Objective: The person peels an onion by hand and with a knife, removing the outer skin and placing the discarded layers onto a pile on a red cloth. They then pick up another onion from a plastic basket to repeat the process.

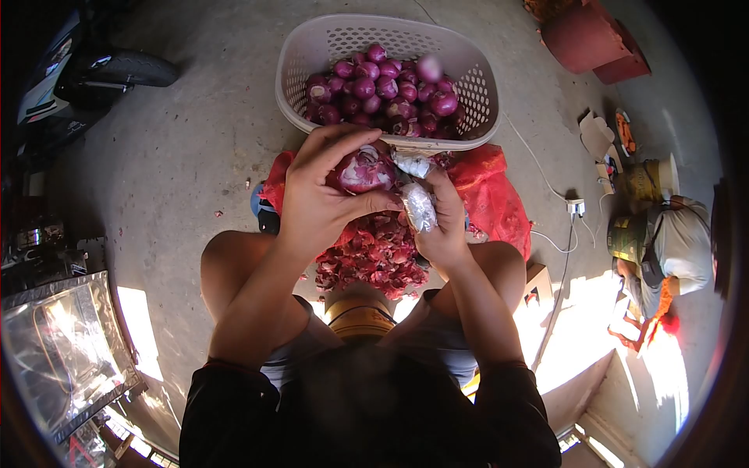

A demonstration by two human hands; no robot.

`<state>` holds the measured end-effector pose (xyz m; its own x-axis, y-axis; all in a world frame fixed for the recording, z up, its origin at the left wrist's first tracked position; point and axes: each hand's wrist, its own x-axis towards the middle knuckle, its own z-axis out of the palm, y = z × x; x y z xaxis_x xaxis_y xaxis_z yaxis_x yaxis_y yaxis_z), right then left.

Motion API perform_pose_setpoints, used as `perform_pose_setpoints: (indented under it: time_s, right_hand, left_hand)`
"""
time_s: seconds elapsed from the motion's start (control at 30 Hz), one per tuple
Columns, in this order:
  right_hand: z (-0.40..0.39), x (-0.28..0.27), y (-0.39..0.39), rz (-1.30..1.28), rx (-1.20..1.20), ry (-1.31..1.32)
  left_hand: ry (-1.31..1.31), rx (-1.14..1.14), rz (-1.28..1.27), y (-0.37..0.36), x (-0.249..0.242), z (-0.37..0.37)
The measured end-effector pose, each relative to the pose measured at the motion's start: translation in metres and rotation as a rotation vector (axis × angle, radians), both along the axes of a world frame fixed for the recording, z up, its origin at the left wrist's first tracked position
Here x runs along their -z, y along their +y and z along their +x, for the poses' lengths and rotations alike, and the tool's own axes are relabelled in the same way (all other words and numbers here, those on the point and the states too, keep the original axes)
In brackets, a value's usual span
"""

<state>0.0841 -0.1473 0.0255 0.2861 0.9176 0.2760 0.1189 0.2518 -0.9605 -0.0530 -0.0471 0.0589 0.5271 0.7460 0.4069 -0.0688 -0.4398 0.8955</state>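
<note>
The fingers of the left hand (316, 199) curl over a red onion (364, 169), fingertips arched across its far side and the thumb pressed under its near side, so the onion sits gripped between them, just above the person's knees. The right hand (441, 222) is closed around a small tool with a wrapped handle (419, 207), its thumb lying along the wrapping; the pale far end of the tool touches the onion's right side, but whether it carries a blade I cannot tell. Directly below the hands lies a heap of red onion skins (370, 257) on a red plastic sheet (491, 199) that spreads out to the right. Just beyond the hands, on the far side, stands a pale plastic basket (300, 70) filled with peeled red onions (382, 90). A white cable (546, 183) runs across the concrete floor (195, 132) to the right, and a shiny metal tray (62, 351) sits near left.
</note>
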Motion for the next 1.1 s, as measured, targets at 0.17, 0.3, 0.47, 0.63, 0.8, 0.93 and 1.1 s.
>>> perform_pose_setpoints:
  time_s: [0.17, 0.3, 0.47, 0.63, 0.8, 0.93, 1.1]
  right_hand:
    - [-0.007, 0.008, -0.001, -0.019, -0.087, 0.437]
    - [-0.003, 0.017, -0.004, 0.056, -0.25, 0.694]
    - [-0.009, 0.014, 0.0, -0.004, -0.031, 0.429]
    - [-0.014, 0.01, 0.001, 0.036, 0.033, 0.308]
    - [-0.014, 0.016, -0.002, 0.047, -0.037, 0.52]
    - [-0.015, 0.014, -0.001, 0.113, -0.106, 0.661]
    - [-0.005, 0.01, 0.002, 0.079, -0.176, 0.733]
  left_hand:
    - [-0.031, -0.029, 0.003, -0.002, 0.002, 0.001]
    - [0.004, -0.065, 0.053, -0.002, 0.003, 0.002]
    - [-0.011, -0.066, 0.028, -0.003, 0.004, 0.004]
    - [-0.084, -0.013, -0.055, -0.003, 0.006, 0.005]
    - [-0.13, 0.037, -0.088, -0.002, 0.007, 0.005]
    - [-0.251, 0.115, -0.303, -0.004, 0.01, 0.005]
    - [-0.286, 0.165, -0.395, -0.005, 0.011, 0.005]
